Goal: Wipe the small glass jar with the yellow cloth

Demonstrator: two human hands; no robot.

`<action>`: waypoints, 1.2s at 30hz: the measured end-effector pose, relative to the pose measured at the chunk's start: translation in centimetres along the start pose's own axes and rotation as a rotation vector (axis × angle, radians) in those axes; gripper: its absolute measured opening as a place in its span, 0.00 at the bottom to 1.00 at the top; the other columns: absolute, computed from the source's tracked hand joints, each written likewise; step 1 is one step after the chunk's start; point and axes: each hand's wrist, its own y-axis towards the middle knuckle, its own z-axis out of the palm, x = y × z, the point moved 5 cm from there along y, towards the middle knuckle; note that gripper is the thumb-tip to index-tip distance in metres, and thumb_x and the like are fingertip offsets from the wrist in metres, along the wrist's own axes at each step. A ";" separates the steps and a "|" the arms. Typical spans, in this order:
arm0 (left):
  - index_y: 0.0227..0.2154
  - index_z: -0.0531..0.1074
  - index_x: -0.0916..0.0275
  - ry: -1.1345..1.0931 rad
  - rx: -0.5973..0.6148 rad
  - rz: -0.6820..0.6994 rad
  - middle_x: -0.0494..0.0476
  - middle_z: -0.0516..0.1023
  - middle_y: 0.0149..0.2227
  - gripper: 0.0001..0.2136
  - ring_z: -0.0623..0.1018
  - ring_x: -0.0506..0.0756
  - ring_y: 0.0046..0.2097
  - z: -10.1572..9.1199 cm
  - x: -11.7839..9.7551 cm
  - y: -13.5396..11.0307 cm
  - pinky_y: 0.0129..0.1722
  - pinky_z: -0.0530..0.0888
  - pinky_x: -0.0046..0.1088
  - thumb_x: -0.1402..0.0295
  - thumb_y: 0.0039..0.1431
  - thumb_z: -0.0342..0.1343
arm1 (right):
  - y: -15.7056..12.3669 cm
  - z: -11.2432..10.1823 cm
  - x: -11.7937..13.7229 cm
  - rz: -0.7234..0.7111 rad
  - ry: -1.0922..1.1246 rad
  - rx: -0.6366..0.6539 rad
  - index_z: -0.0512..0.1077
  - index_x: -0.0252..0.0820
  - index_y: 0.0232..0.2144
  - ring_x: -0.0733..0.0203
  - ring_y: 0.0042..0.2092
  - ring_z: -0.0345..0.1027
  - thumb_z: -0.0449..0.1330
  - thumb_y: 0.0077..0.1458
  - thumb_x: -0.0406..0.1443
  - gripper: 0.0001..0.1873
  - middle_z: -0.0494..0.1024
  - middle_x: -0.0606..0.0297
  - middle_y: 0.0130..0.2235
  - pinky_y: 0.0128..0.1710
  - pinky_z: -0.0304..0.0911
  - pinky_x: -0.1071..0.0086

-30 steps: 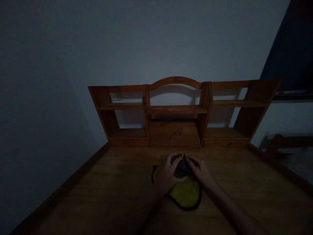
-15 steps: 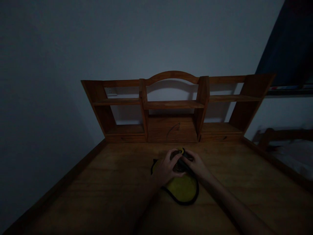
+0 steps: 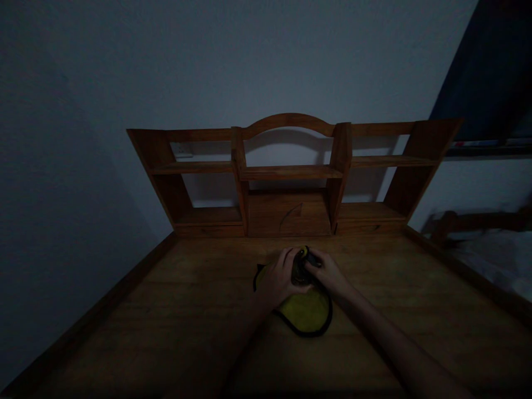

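Note:
A yellow cloth with a black edge lies on the wooden desk. Both hands rest on its far part, gripping a small dark object between them. My left hand curls round that object from the left. My right hand closes on it from the right. The light is dim and I cannot make out what the dark object is.
A wooden hutch with shelves stands at the back of the desk against a pale wall. A raised rim runs along the desk's left side. More wooden furniture shows at the right.
The view has shifted slightly, so the hands and cloth sit a little higher and further left in frame. Both hands keep their hold on the dark object.

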 end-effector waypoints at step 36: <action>0.58 0.52 0.58 -0.003 0.066 0.036 0.61 0.61 0.57 0.40 0.67 0.61 0.58 -0.1 -0.3 0.0 0.55 0.70 0.41 0.59 0.44 0.66 | -0.3 0.1 0.5 -0.096 -0.314 0.002 0.69 0.40 0.46 0.56 0.38 0.71 0.54 0.54 0.32 0.16 0.77 0.62 0.37 0.39 0.64 0.68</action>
